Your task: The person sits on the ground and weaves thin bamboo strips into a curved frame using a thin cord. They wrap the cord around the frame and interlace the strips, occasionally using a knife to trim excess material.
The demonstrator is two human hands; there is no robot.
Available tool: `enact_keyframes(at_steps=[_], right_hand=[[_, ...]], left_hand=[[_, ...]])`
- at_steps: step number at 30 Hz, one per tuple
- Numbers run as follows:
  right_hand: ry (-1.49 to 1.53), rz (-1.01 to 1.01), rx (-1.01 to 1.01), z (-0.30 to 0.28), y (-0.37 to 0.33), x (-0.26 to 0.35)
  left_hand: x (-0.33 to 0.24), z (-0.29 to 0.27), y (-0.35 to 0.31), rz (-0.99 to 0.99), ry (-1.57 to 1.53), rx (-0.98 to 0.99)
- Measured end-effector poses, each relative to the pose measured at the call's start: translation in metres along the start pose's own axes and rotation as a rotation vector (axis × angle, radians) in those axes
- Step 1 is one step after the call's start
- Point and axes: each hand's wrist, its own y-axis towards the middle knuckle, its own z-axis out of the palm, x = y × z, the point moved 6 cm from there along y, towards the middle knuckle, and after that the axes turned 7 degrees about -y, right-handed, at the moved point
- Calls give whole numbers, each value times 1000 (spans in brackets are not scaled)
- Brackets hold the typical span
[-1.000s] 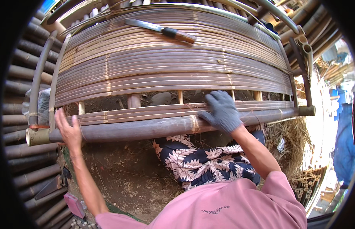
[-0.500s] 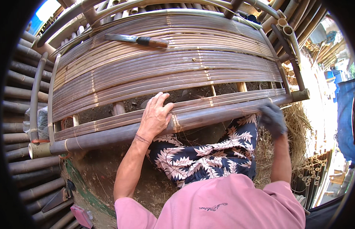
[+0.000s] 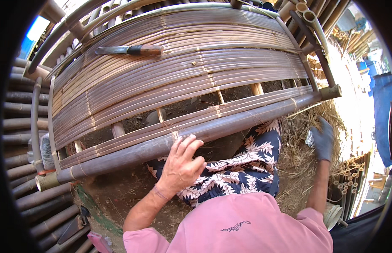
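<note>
My bare left hand (image 3: 182,165) is at the front pole (image 3: 229,122) of a bamboo bench. Its fingers are loosely bent, the thumb stands apart, and the fingertips meet the pole's near side; no held object shows. Thin loose fibres (image 3: 173,126) lie across the slats just beyond. My right hand (image 3: 323,140), in a dark grey glove, is off the bench to the right, over dry straw. Motion smears its fingers. Long brown slats (image 3: 141,88) cover the bench seat, with a gap before the front strips. A knife (image 3: 130,50) with a wooden handle lies on them.
Bamboo poles (image 3: 27,122) are stacked along the left. Dry straw (image 3: 297,143) is heaped on the ground at the right, near a bundle of cut bamboo tubes (image 3: 352,177). A pink object (image 3: 100,242) and a handsaw (image 3: 70,231) lie at the lower left.
My left hand has drawn back from the slats to the pole's near side. My right hand has swung away from the pole, outward over the straw. The view has shifted slightly.
</note>
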Motion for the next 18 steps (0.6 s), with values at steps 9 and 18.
enact_keyframes(at_steps=[9,18], right_hand=[[351,-889,282,96,-35,384],[707,-861,319,99,-76,414]], left_hand=[[-69,5,-40,-7,-197,79],[-113,14,-43,99,-454,30]])
